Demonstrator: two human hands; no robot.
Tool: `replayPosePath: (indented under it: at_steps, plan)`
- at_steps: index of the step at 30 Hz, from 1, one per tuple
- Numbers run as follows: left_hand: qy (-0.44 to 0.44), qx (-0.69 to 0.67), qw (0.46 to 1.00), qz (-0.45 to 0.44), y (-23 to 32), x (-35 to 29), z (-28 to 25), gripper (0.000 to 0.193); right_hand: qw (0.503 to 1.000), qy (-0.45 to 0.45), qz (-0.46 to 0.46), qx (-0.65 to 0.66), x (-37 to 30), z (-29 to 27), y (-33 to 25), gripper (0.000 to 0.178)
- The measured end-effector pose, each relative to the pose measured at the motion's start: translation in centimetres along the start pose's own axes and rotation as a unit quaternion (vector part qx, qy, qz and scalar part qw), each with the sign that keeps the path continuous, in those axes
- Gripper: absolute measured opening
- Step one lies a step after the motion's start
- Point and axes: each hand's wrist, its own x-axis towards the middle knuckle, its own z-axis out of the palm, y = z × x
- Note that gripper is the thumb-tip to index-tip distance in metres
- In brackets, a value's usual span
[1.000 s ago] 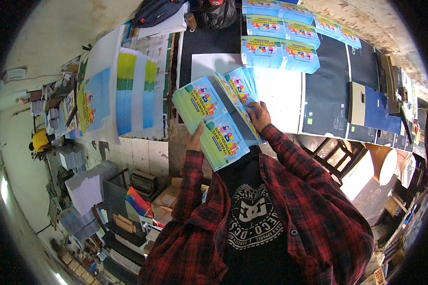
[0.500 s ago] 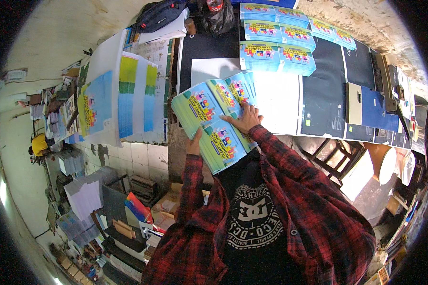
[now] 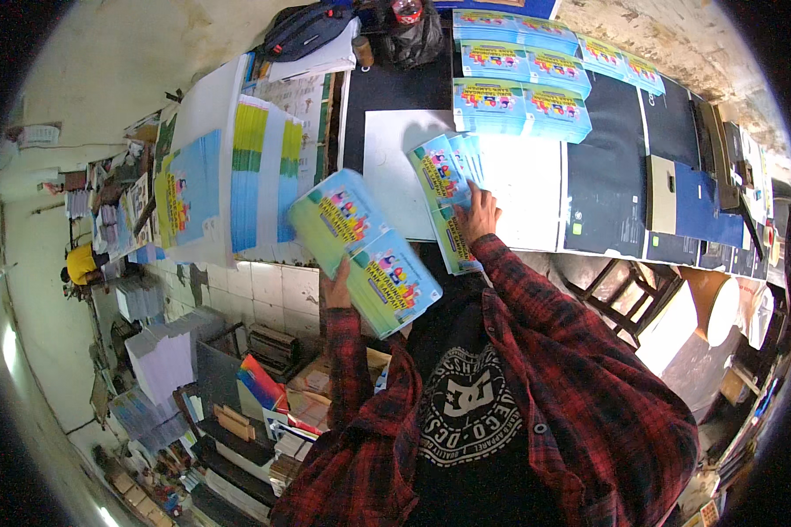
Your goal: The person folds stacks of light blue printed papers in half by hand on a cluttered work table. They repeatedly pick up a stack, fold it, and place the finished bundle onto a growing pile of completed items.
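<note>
Sheets (image 3: 366, 252) mid-frame, blue-and-green, illustrated, are clamped in left hand (image 3: 336, 288); right hand (image 3: 477, 216) touches fanned covers (image 3: 437, 173), its grip unclear.

A stained wall (image 3: 668, 44) runs behind the dark-topped table (image 3: 602, 189), a stool (image 3: 657, 306) nearby.

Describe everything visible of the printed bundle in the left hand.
The printed bundle looks like paper or thin card, apparently several sheets, though thickness is hard to judge. Its face carries two matching designs side by side, blue above and green below, with colourful cartoon figures and lettering. It lies slanted across the view, its right end nearer the person's torso, its upper-left edge blurred. The left hand grips its lower-left edge, thumb on top.
</note>
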Motion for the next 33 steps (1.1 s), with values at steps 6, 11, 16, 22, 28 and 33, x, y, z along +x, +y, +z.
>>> replayPosePath:
  at_steps: [6, 11, 16, 22, 28, 33]
  plan:
    - [-0.044, 0.186, 0.982, -0.004, 2.0, 1.6, 12.4, 0.042, 0.983, -0.053, -0.138, -0.109, 0.6, -1.2, 2.1, 0.051]
    - [-0.131, 0.157, 0.979, 0.003, -1.3, 3.7, 17.6, 0.047, 0.952, -0.209, 0.072, 0.210, 3.2, -2.1, 3.1, 0.091]
    - [-0.083, 0.199, 0.976, 0.023, -4.9, 4.7, 17.7, 0.052, 0.960, -0.181, 0.090, 0.192, 3.6, -3.8, 2.9, 0.113]
    - [-0.113, 0.057, 0.990, -0.058, -3.6, 4.5, 14.3, 0.050, 0.943, -0.198, 0.074, 0.256, 4.1, -2.4, 4.9, 0.103]
    - [-0.088, 0.039, 0.994, -0.058, -0.8, 3.4, 10.4, 0.038, 0.998, 0.012, -0.059, -0.023, 1.9, -2.2, 4.6, 0.074]
    - [-0.083, 0.134, 0.986, -0.047, 0.2, 3.2, 13.8, 0.040, 0.991, -0.092, -0.101, 0.007, 2.0, -2.0, 4.4, 0.065]
